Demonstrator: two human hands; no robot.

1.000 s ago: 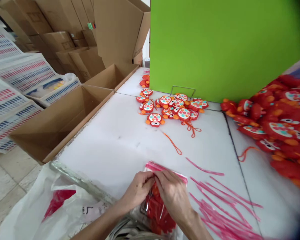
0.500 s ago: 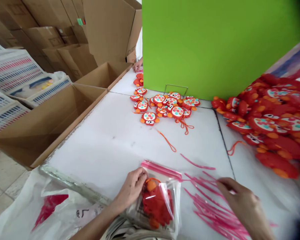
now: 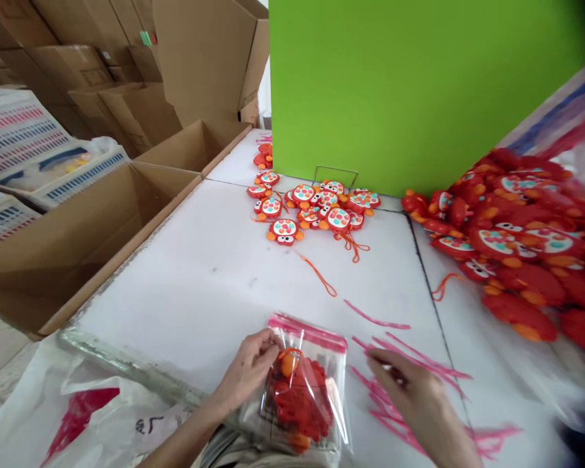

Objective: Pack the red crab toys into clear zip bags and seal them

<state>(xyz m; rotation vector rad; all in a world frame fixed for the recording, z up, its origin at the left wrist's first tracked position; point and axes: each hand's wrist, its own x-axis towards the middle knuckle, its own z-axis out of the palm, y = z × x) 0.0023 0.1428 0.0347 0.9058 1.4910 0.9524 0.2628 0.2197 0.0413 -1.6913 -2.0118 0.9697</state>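
Observation:
A clear zip bag with a pink strip along its top lies at the table's near edge. Inside is a red toy with orange parts and an orange loop. My left hand pinches the bag's upper left side, thumb against fingers. Just right of the bag, my right hand hovers over loose pink strips. Its fingertips are drawn together and point at the bag; whether anything is between them is hidden.
Red turtle-like toys lie mid-table before a green panel. A larger pile of them is at the right. An orange cord lies alone. An open cardboard box adjoins the table's left edge.
My right hand has moved left, towards the bag, across the pink strips. My left hand still grips the bag. The view has shifted slightly, and a hand at the far table end is out of sight.

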